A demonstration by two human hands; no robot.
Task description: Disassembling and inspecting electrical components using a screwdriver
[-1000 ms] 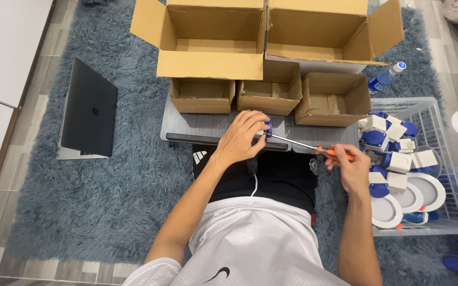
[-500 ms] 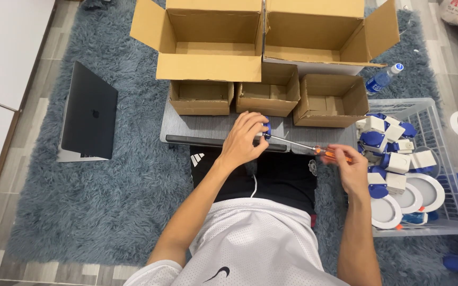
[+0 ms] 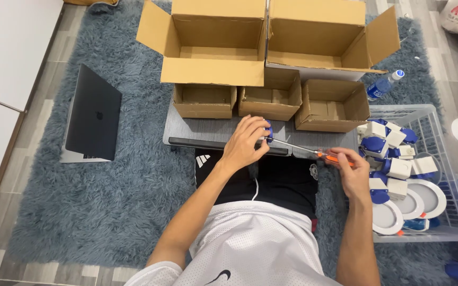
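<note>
My left hand (image 3: 247,140) grips a small blue and white plastic part (image 3: 267,132) over the grey lap desk (image 3: 202,130). My right hand (image 3: 348,167) holds an orange-handled screwdriver (image 3: 331,157) whose metal shaft reaches left to the part. Both hands are above my lap, in front of three small open cardboard boxes (image 3: 271,100).
Two large open cardboard boxes (image 3: 213,42) stand behind the small ones. A wire basket (image 3: 451,212) at the right holds several blue and white parts and round white lamps. A closed dark laptop (image 3: 92,119) lies on the blue shaggy rug at the left. A water bottle (image 3: 382,85) lies at the back right.
Both hands stay nearly in place; the right hand and screwdriver handle have shifted slightly while the tip remains at the part.
</note>
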